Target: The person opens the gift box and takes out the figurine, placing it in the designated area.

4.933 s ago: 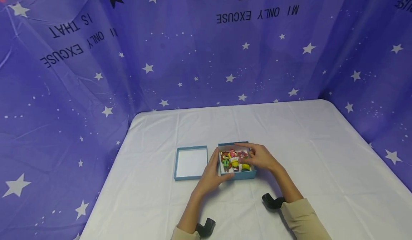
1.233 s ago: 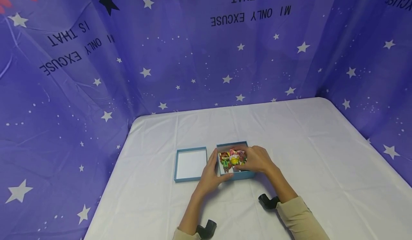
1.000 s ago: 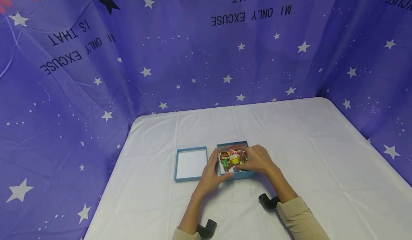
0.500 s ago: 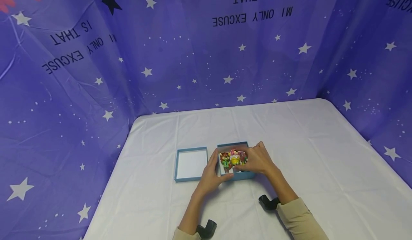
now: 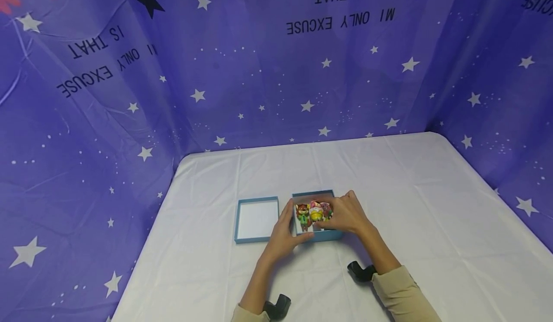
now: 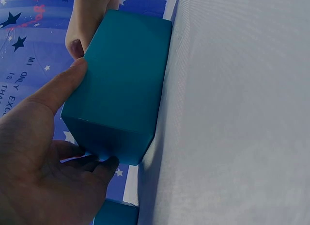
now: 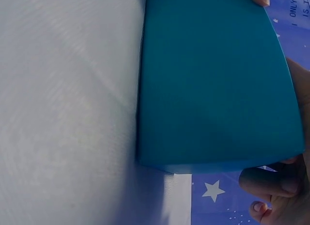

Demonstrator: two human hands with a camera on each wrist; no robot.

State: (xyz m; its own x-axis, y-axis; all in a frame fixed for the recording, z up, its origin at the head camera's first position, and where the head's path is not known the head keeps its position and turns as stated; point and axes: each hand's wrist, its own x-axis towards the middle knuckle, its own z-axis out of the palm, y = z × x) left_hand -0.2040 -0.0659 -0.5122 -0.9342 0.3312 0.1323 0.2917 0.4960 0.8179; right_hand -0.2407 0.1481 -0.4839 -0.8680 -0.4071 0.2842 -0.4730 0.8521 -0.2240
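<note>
An open blue box (image 5: 326,236) stands on the table with several small toy figurines inside. My left hand (image 5: 282,235) grips its near left corner, thumb on the front wall and fingers along the left side. A fox figurine (image 5: 304,219) in a green shirt lies at the left of the box. My right hand (image 5: 347,213) reaches over the right wall, thumb and forefinger around a pink-and-yellow figurine (image 5: 316,211) in the middle. Another pinkish figurine (image 5: 327,209) lies partly hidden behind the right hand. In the right wrist view, other right fingers (image 7: 264,183) bend beside the box's outside.
Left of the box, the shallow blue lid (image 5: 257,240) lies with its white inside up. White cloth covers the table (image 5: 207,192). A purple starry curtain (image 5: 259,72) surrounds the back and sides. Black wrist devices (image 5: 278,307) sit by both sleeves.
Since the oldest frame, my right hand has bent its fingers and moved its thumb to the front of the middle figurine. Over the last second little differs; the left hand stays on the box.
</note>
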